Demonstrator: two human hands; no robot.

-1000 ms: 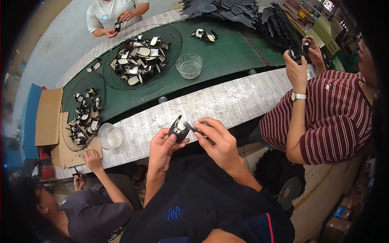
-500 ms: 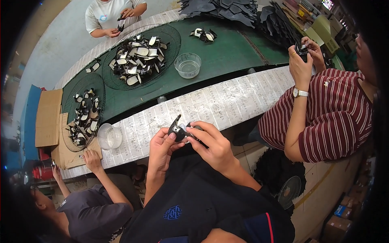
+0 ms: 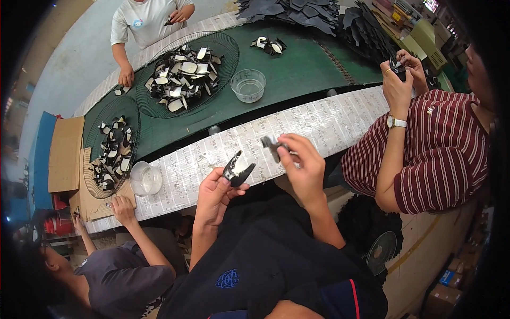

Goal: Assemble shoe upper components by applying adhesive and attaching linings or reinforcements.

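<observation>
The left grip (image 3: 215,195) pinches a curved black piece (image 3: 240,175); the right grip (image 3: 307,164) clasps a dark item (image 3: 273,148), partly hidden.

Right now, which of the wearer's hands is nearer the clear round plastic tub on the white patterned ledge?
Left: the left hand is right of the tub; the right hand sits farther right.

A factory workshop: co-workers (image 3: 425,151) line the edges of a green counter (image 3: 297,69). Wire baskets (image 3: 229,64) hold black-and-white parts (image 3: 186,74); cut black sheets (image 3: 292,13) pile at the far edge.
</observation>
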